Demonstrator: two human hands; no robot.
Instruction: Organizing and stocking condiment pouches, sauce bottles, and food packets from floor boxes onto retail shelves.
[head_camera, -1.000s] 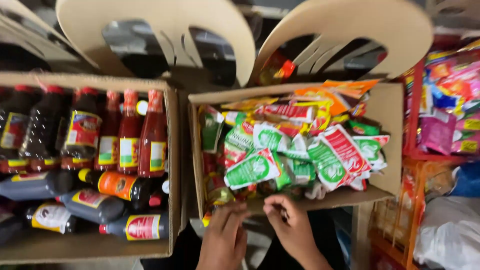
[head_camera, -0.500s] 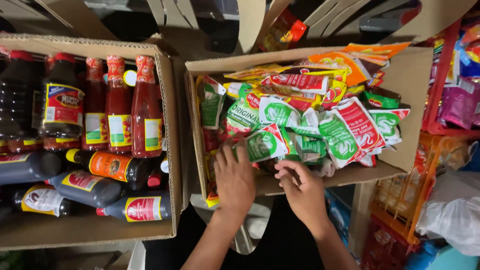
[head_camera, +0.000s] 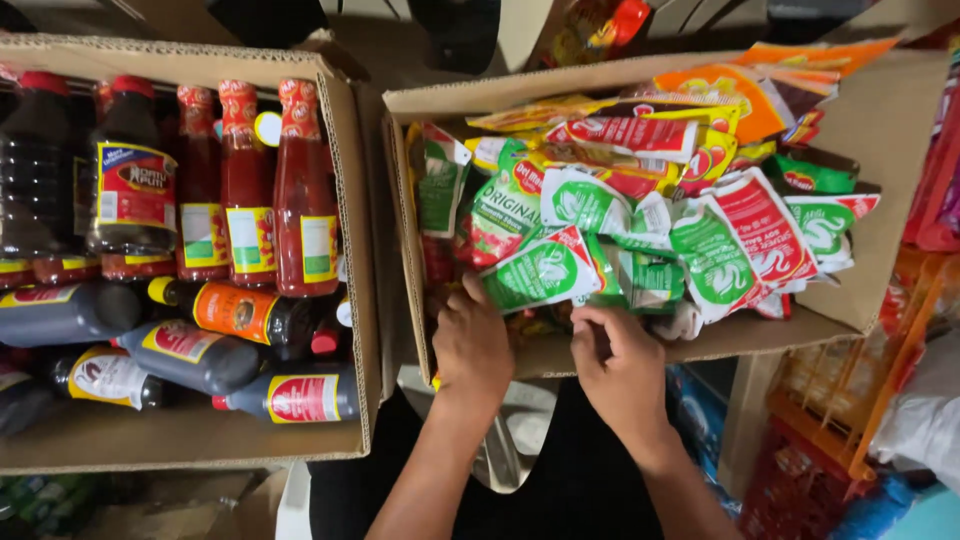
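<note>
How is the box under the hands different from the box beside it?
The right cardboard box is heaped with flat green, red and orange sauce pouches; the left cardboard box holds red and dark sauce bottles. The pouches lie jumbled, while the bottles sit in rows, some crosswise. Both hands, left and right, reach into the right box; the left box is untouched. Both are open brown cartons.

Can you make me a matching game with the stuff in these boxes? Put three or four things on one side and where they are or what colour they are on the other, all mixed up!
Things:
1. red sauce bottles
2. green and white sachet
3. left hand
4. orange-labelled bottle

Places:
A. lying on its side in the left box
B. reaching into the near-left corner of the right box
C. standing upright in the left box
D. on the heap in the right box

Pairs: 1-C, 2-D, 3-B, 4-A
</note>
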